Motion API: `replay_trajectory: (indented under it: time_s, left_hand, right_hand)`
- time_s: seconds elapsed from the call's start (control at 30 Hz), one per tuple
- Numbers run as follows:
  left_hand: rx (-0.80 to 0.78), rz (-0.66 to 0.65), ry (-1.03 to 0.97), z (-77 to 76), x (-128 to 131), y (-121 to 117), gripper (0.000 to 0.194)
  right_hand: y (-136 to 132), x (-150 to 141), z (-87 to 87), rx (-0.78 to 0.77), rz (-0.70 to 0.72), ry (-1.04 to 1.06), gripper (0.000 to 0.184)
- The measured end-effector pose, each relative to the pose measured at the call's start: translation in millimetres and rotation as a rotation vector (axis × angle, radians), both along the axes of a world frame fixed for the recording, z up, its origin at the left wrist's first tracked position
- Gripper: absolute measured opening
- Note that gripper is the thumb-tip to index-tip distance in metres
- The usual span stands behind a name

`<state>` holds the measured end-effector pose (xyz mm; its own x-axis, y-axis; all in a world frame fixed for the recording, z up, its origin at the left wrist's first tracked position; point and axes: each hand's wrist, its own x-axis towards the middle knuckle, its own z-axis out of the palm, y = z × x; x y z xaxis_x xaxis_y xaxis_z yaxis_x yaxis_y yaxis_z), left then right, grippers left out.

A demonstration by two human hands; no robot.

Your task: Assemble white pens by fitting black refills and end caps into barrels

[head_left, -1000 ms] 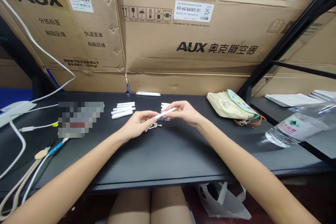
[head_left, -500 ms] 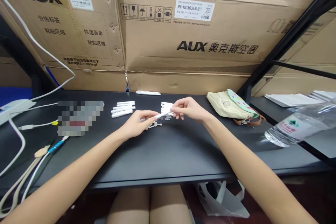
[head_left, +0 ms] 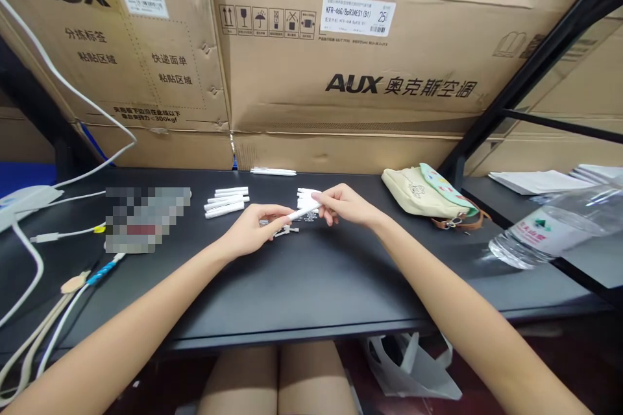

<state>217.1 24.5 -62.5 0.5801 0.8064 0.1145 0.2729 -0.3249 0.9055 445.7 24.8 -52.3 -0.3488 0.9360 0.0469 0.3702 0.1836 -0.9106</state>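
Careful: white tube point(head_left: 304, 211) pinched between left hand point(head_left: 248, 231) and right hand point(head_left: 348, 204); slip could drop it onto small parts point(head_left: 286, 231), perhaps clips, below.

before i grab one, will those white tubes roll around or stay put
The white tubes look round and smooth, so they'd probably roll if nudged on the flat black desk. Slim and plastic-looking, each is likely light and fairly stiff.

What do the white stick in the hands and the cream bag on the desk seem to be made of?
The white stick looks like smooth, slightly glossy moulded plastic, judging by its even sheen. The cream bag looks like matte canvas, judging by its soft folds. Its brown strap may be leather, but that is hard to tell.
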Motion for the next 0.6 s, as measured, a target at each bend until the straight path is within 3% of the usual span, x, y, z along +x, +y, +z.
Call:
replay_trajectory:
  time_s: [0.1,0.3,0.6]
  left_hand:
    - [0.011,0.024,0.000,-0.1,-0.4,0.4,0.035]
    - [0.024,0.038,-0.010,2.1,-0.3,-1.1,0.035]
    - [0.113,0.156,-0.054,0.9,-2.0,0.6,0.029]
  right_hand:
    - [-0.6,0.7,1.9,0.027,0.038,0.072,0.032]
    - [-3.1,2.0,5.0,0.019,0.048,-0.011,0.038]
    - [-3.9,-4.3,2.2,-0.002,-0.006,0.183,0.029]
